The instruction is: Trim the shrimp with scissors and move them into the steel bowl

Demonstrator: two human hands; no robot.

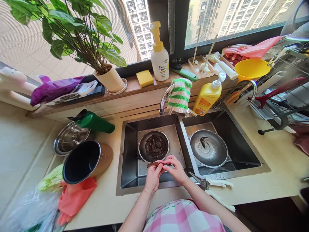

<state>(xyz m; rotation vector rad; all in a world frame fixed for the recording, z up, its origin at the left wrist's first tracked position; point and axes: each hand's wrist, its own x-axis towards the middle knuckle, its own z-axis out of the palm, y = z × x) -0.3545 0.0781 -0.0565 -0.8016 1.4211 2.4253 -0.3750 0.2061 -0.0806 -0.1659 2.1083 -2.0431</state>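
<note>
Nearest you is your checked apron [181, 217], pink and white. On the left of the counter lie coral gloves [76, 195], partly under the tilted pot [105, 158]. To the right, the shears [205, 184] rest at the sink's near edge, blades spread, beside your right forearm.

Your left hand [153, 178] and right hand [177, 170] meet above the near part of the left basin [131, 153]. Both have thumb and fingers drawn together, pinching one dark, reddish shrimp [152, 164] between them. Its left end sticks out past your left fingers; much of the rest is covered.

Just beyond your hands, a bowl [166, 137] in that basin holds a heap of dark shrimps [154, 146]. In the right basin [243, 154], a pan [218, 149] bears a single curled shrimp [204, 141].

Farther off, a striped cloth [180, 96] drapes the faucet [164, 100], with a yellow soap bottle [207, 96] to its right. On the far ledge stand a plant [84, 42], a sponge [145, 78] and a white pump bottle [160, 64].
</note>
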